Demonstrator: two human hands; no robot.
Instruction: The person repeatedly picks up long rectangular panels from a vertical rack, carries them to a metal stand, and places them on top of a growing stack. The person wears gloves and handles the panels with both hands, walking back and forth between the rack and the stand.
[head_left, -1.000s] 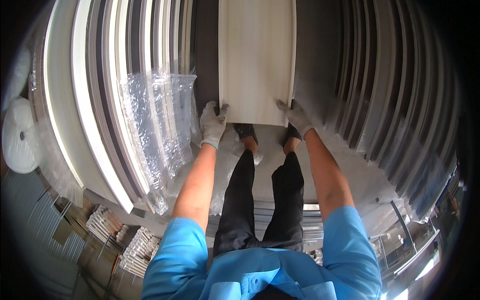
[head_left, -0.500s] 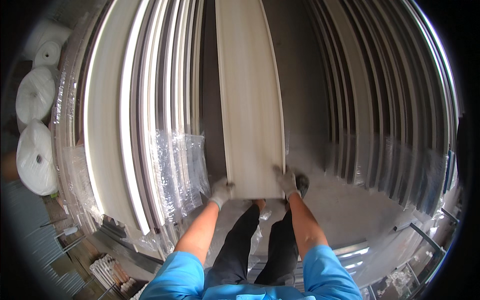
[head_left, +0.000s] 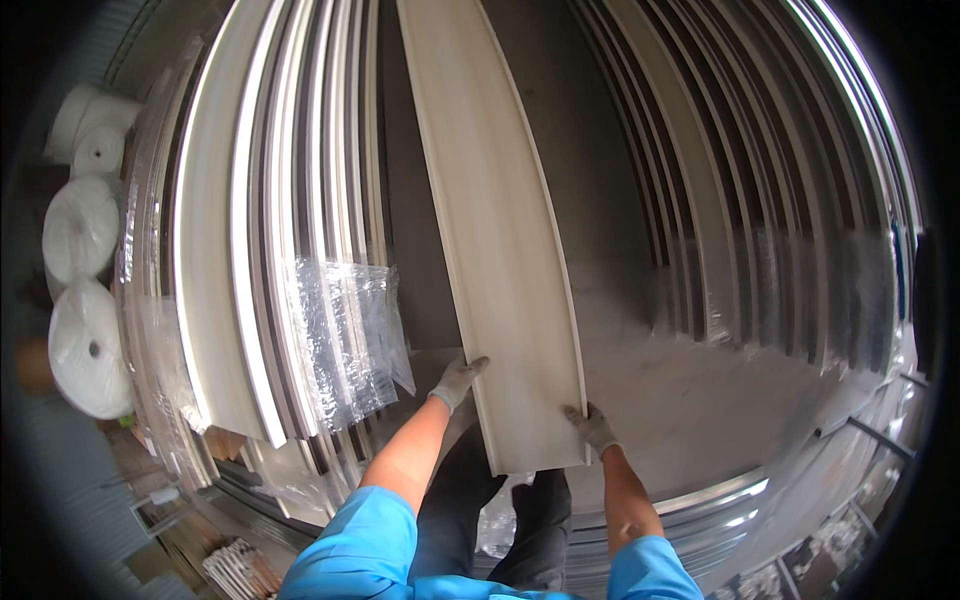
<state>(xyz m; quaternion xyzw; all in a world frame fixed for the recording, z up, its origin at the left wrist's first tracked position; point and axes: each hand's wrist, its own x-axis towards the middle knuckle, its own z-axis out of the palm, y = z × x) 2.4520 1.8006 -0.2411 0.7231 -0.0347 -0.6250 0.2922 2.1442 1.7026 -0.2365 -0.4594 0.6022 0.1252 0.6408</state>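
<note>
A long cream-coloured panel (head_left: 510, 240) with raised side edges runs from the top of the view down to just in front of my legs. On its left edge, a little above the near end, my left hand (head_left: 460, 383) grips it, thumb over the top. My right hand (head_left: 594, 428) holds the opposite edge slightly lower down. Both hands wear pale work gloves, and their fingers under the panel are hidden. The panel's near end hangs over my dark trousers, tilted slightly toward the right.
Stacks of long panels stand on edge at the left (head_left: 225, 230) and right, their near ends partly wrapped in clear plastic film (head_left: 345, 335). White wrapped rolls (head_left: 90, 345) lie at the far left. Metal profiles (head_left: 690, 515) lie on the floor behind my right side.
The panel's near end has come closer to me and swung right. My left hand has slid farther up along its edge; my right hand has moved nearer to me.
</note>
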